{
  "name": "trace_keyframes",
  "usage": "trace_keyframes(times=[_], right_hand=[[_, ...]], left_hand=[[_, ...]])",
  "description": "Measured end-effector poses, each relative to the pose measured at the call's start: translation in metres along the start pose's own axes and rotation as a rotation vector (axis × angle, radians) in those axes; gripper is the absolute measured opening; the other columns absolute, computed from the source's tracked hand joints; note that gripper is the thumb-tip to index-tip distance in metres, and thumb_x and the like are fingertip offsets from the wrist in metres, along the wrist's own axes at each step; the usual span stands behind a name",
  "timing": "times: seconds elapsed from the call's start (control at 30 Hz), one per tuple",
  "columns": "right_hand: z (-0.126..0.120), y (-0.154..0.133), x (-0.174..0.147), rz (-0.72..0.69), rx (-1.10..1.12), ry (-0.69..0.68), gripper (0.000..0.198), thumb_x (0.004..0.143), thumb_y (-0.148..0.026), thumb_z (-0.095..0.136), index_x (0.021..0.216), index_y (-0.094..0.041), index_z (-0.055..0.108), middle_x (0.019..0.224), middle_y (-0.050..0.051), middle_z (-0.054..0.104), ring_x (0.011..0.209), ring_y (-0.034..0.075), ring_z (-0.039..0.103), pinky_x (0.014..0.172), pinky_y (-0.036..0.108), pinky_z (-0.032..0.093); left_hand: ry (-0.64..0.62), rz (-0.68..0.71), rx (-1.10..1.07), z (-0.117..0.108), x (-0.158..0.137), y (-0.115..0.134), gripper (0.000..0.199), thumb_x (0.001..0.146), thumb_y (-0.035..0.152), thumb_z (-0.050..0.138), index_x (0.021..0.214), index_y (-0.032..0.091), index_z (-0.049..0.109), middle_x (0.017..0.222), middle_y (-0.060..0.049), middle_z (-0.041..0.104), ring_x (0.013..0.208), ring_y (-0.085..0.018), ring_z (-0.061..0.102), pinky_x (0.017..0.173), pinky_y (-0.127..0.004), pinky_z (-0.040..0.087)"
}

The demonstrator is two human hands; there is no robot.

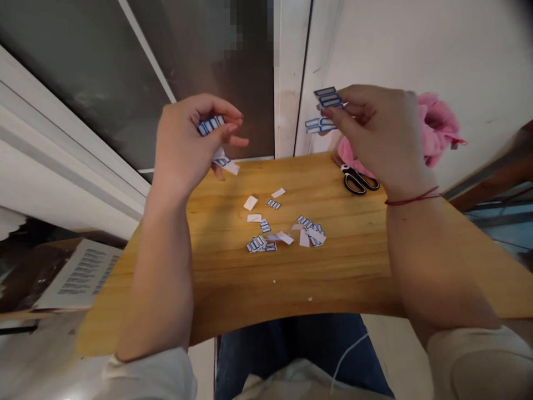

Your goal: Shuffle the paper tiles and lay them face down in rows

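My left hand (pixel 200 133), raised over the far left of the table, is closed round several small paper labels (pixel 212 124) with blue-outlined boxes; a few stick out below the thumb, one white side showing. On the right, my right hand (pixel 370 122) pinches more blue-bordered labels (pixel 328 100) between thumb and fingers, fanned in two groups. The hands are well apart. Beneath them, more labels (pixel 256 243) lie scattered and overlapping on the wooden table (pixel 350 266), some printed side up, others blank side up like the white slip (pixel 250 203).
Black-handled scissors (pixel 355 180) lie at the table's back right, beside a pink plush item (pixel 437 125) partly behind my right hand. At the lower left, printed white sheets (pixel 81 272) rest on a cardboard box (pixel 54 250). A glass door (pixel 208 72) stands behind the table.
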State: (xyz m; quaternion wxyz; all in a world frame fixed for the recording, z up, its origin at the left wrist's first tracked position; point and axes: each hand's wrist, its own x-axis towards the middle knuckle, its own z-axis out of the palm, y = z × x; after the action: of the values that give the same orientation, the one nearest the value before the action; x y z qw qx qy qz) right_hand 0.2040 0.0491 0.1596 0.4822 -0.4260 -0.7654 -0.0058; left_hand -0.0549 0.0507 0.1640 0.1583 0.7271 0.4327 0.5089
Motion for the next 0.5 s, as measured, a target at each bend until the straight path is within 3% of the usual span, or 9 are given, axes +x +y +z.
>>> trace_keyframes(times=[0.1,0.17,0.27,0.4,0.5], right_hand=[[-0.005,0.000,0.001,0.045,-0.043,0.032,0.024,0.090,-0.037,0.057,0.082,-0.017,0.067,0.059,0.001,0.059,0.057,0.014,0.061,0.053,0.026,0.037],[-0.011,0.000,0.001,0.091,-0.125,0.037,0.035,0.091,-0.045,0.054,0.069,-0.018,0.061,0.050,-0.001,0.051,0.045,0.012,0.051,0.050,0.027,0.032],[-0.019,0.000,0.003,0.162,-0.301,-0.026,0.042,0.091,-0.047,0.051,0.059,-0.020,0.055,0.048,0.000,0.046,0.046,0.012,0.040,0.053,0.030,0.029],[-0.028,0.003,0.003,0.254,-0.363,-0.088,0.031,0.090,-0.041,0.055,0.063,-0.024,0.059,0.051,0.000,0.050,0.053,0.015,0.045,0.060,0.032,0.037],[-0.033,-0.001,0.002,0.272,-0.283,-0.127,0.011,0.088,-0.029,0.058,0.079,-0.026,0.064,0.060,-0.001,0.060,0.058,0.015,0.055,0.070,0.034,0.046]], left_hand=[[0.105,0.040,0.073,-0.001,-0.001,0.002,0.016,0.084,0.038,0.066,0.095,0.026,0.066,0.079,0.001,0.068,0.049,-0.009,0.061,0.028,-0.016,0.028],[0.125,0.058,0.073,-0.002,0.000,0.002,0.023,0.083,0.038,0.066,0.103,0.026,0.065,0.077,0.002,0.068,0.046,-0.007,0.058,0.030,-0.016,0.031],[0.078,0.044,0.074,-0.004,0.002,-0.002,0.022,0.084,0.036,0.066,0.101,0.023,0.068,0.072,0.001,0.068,0.051,-0.010,0.061,0.034,-0.017,0.040],[0.010,-0.003,0.144,-0.007,0.003,-0.009,0.015,0.085,0.032,0.061,0.090,0.022,0.071,0.071,-0.001,0.067,0.056,-0.013,0.064,0.041,-0.021,0.048],[-0.065,-0.040,0.227,-0.008,0.001,-0.010,0.016,0.084,0.023,0.059,0.095,0.018,0.070,0.074,-0.003,0.066,0.060,-0.013,0.063,0.042,-0.019,0.048]])
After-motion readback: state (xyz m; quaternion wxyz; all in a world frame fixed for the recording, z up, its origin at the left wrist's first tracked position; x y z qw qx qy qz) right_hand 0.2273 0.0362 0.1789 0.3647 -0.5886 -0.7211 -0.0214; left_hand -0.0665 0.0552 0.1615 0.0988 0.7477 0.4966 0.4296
